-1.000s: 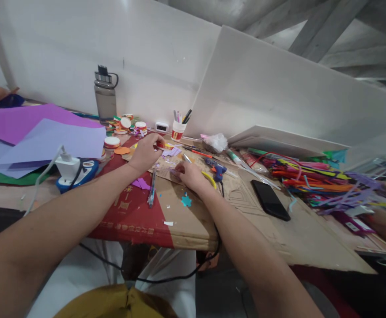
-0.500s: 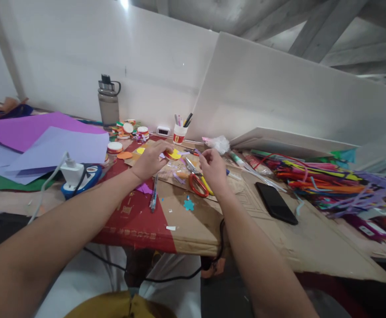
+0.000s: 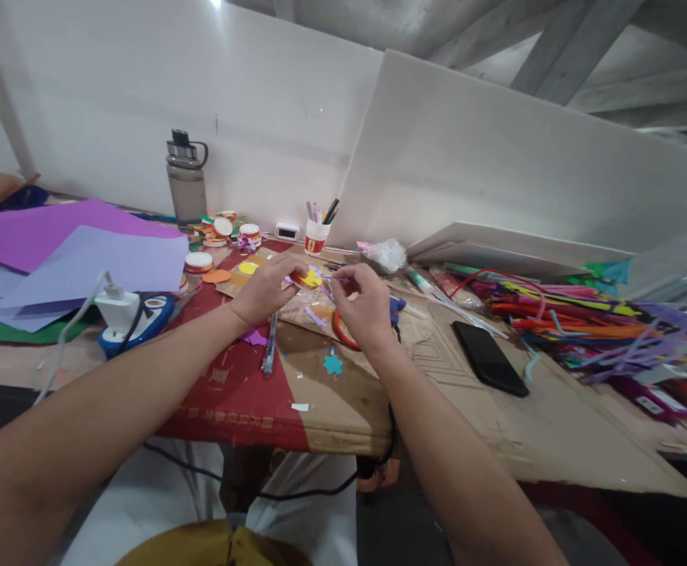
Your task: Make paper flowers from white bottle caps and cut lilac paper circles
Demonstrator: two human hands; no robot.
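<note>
My left hand (image 3: 266, 289) is closed on a round disc (image 3: 310, 278) with a yellow face and a red rim, held just above the cardboard. Pale purple paper lies on or against that yellow face. My right hand (image 3: 365, 305) pinches a small purple paper strip close to the disc's right side. Under the right hand lie scissors, one orange-red handle (image 3: 343, 332) showing and the rest hidden. A pen (image 3: 270, 346) and a teal paper flower (image 3: 332, 362) lie nearer me. Purple scraps (image 3: 315, 317) are scattered below the disc.
Left are purple sheets (image 3: 101, 259) and a blue power strip (image 3: 143, 318) with a plug. A bottle (image 3: 187, 189), a pen cup (image 3: 316, 237) and a small clock (image 3: 287, 231) stand behind. A phone (image 3: 489, 358) and colourful pipe cleaners (image 3: 567, 306) lie right.
My right hand has moved left and slightly down, bringing the purple strip up to the disc. It now covers more of the scissors. My left hand keeps hold of the disc.
</note>
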